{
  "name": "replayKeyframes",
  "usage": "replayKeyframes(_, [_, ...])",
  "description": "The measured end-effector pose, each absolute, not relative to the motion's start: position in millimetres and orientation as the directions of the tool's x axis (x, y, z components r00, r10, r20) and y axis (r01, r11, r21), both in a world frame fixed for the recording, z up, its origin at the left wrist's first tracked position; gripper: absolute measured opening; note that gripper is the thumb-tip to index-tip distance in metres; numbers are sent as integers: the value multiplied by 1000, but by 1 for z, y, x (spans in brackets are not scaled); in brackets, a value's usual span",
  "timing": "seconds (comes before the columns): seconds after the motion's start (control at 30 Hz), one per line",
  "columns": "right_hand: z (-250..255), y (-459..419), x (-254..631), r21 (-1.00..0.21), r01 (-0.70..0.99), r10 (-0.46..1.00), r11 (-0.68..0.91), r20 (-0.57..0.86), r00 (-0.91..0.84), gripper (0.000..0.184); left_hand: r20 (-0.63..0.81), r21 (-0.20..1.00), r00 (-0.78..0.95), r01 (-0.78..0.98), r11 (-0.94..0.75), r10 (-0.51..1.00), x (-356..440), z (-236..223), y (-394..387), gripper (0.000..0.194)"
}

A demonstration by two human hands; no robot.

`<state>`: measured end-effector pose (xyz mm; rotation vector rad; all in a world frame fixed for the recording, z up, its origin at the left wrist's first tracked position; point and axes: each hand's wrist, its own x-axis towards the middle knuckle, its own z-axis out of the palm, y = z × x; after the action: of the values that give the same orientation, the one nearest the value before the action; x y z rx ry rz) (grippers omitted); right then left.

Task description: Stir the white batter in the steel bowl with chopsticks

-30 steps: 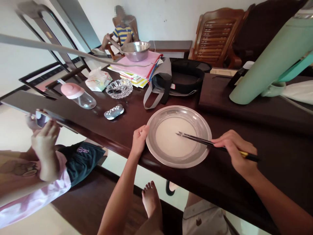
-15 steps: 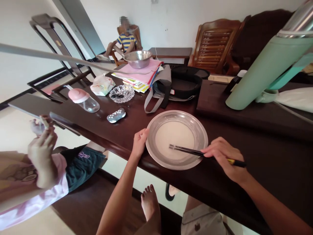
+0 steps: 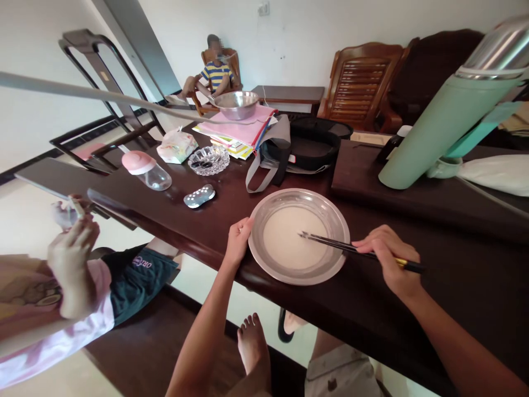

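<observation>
A round metal plate (image 3: 264,210) holding a thin pool of white liquid (image 3: 289,240) sits near the front edge of a dark wooden table (image 3: 433,275). My left hand (image 3: 236,240) is closed on the plate's left rim. My right hand (image 3: 388,259) pinches a pair of dark chopsticks (image 3: 330,243) by their upper ends. The chopstick tips reach over the right half of the white liquid.
Behind the plate lie a grey bag (image 3: 301,144), a glass ashtray (image 3: 209,160), a pink-capped bottle (image 3: 146,170), a small remote (image 3: 199,196), books under a steel bowl (image 3: 239,105), and a green flask (image 3: 446,118). One person (image 3: 74,264) sits at left, another (image 3: 215,69) far back.
The chopstick tips swept from the plate's right side to the left part of the liquid, then back to the right. My left hand has stayed on the rim.
</observation>
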<state>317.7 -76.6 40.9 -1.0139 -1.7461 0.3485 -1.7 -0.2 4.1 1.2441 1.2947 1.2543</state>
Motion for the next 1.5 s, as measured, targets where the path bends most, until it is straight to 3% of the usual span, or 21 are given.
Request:
replayKeyframes(0.1, [41,-77,318,-673,408,773,618,615,-155,30,22,997,-66,70,-17,998,-1,4,-1,52])
replayKeyframes(0.2, [41,-76,318,-640,481,788,599,578,-212,23,26,998,-71,62,-22,997,-1,5,-1,52])
replayKeyframes(0.33, [41,-76,318,-696,435,791,571,608,-67,31,28,998,-78,50,-24,997,-1,5,-1,52])
replayKeyframes(0.4, [42,-76,317,-704,386,790,596,602,-121,32,27,998,-78,53,-23,997,0,5,-1,52])
replayKeyframes(0.5, [45,-76,315,-653,459,788,602,577,-213,23,35,998,-90,51,-30,995,0,5,-2,52])
replayKeyframes(0.63, [46,-76,317,-671,478,788,566,610,-76,29,32,998,-86,51,-28,996,0,5,-2,52])
replayKeyframes(0.8, [44,-77,315,-623,446,757,643,605,-246,23,33,997,-93,65,-27,995,0,5,-2,51])
replayKeyframes(1.0, [44,-76,316,-660,383,746,646,653,-131,33,27,998,-87,56,-22,996,0,3,-1,52])
replayKeyframes(1.1, [44,-76,317,-638,445,768,628,601,-221,25,27,998,-95,59,-21,995,0,3,-1,52])
replayKeyframes(1.17, [43,-75,318,-630,508,787,588,591,-177,23,32,998,-102,60,-26,994,1,4,-1,51])
replayKeyframes(1.27, [43,-76,319,-669,447,772,594,631,-80,30,34,998,-90,63,-28,995,1,5,-1,50])
replayKeyframes(1.4, [44,-77,315,-641,446,773,624,589,-235,25,36,997,-106,67,-29,994,2,6,-1,50])
replayKeyframes(1.5, [44,-77,316,-629,520,789,578,594,-157,23,35,998,-120,59,-28,992,1,5,-1,50])
